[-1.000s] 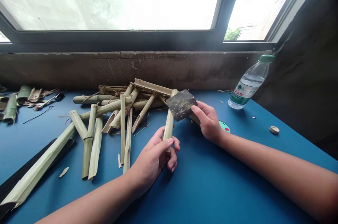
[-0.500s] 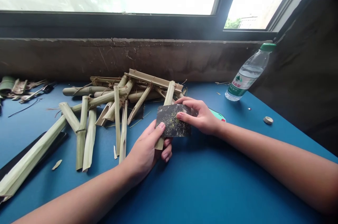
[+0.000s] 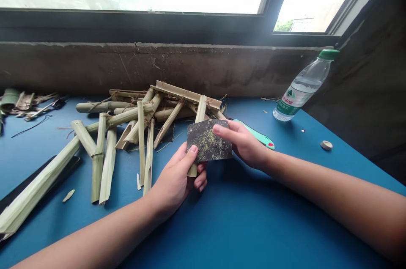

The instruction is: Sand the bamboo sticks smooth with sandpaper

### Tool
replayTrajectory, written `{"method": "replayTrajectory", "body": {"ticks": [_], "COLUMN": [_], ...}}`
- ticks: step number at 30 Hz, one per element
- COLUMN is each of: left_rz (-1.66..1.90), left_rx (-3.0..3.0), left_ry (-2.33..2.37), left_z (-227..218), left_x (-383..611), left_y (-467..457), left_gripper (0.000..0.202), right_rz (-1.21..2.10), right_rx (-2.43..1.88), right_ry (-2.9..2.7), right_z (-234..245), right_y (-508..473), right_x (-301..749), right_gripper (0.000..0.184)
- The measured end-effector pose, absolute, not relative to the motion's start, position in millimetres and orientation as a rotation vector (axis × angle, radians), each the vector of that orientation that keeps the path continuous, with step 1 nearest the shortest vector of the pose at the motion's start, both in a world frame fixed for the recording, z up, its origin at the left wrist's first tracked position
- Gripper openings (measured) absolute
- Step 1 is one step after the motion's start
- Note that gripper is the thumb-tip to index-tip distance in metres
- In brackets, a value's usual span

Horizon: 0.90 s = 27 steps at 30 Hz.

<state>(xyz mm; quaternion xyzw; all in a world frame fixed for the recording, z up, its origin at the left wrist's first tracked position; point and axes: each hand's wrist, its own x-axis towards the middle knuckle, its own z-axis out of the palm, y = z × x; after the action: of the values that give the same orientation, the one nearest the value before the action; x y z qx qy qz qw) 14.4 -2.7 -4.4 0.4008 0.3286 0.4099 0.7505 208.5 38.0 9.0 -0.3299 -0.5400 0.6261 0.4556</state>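
Dark sandpaper sheet (image 3: 209, 145) pinched in right hand (image 3: 245, 142), fingers closed on its edge. Left hand (image 3: 177, 180) grips bamboo strip (image 3: 197, 133), fingers curled tight. Water bottle (image 3: 303, 87) label green-white, text unreadable.

Both forearms angle inward, left hand (image 3: 177, 180) curled closed, right hand (image 3: 245, 143) pinching (fingers laid flat).

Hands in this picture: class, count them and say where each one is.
2. The left hand grips a bamboo strip by its lower end, at picture centre; the right hand holds a dark sandpaper sheet against that strip, just right of it. No other hands show.
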Motion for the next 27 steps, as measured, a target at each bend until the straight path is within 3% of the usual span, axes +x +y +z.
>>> {"method": "replayTrajectory", "body": {"ticks": [8, 14, 17, 21, 24, 27], "left_rz": [0.889, 0.863, 0.848, 0.831, 0.824, 0.814], "left_rx": [0.906, 0.944, 0.916, 0.931, 0.942, 0.949], "left_ry": [0.71, 0.723, 0.713, 0.718, 0.714, 0.707], "left_z": [-3.2, -2.8, -1.5, -0.8, -1.4, -1.8], "left_x": [14.4, 13.6, 12.9, 11.6, 10.9, 10.6], "left_y": [-5.4, -4.3, -3.9, -3.7, -3.7, -4.1], "left_gripper": [0.013, 0.017, 0.02, 0.023, 0.022, 0.018], "right_rz": [1.614, 1.572, 1.263, 0.527, -0.022, -0.305], "right_rx": [-0.953, -0.925, -0.936, -0.934, -0.852, -0.806], "right_ry": [-1.21, -1.307, -1.266, -1.588, -2.114, -2.351], "right_z": [2.8, 3.9, 5.9, 6.5, 3.6, -0.2], "right_y": [39.6, 36.3, 40.0, 53.7, 60.9, 60.5], "right_x": [206.6, 201.8, 202.5, 223.9, 244.1, 250.4], "right_gripper": [0.032, 0.039, 0.033, 0.024, 0.05, 0.065]}}
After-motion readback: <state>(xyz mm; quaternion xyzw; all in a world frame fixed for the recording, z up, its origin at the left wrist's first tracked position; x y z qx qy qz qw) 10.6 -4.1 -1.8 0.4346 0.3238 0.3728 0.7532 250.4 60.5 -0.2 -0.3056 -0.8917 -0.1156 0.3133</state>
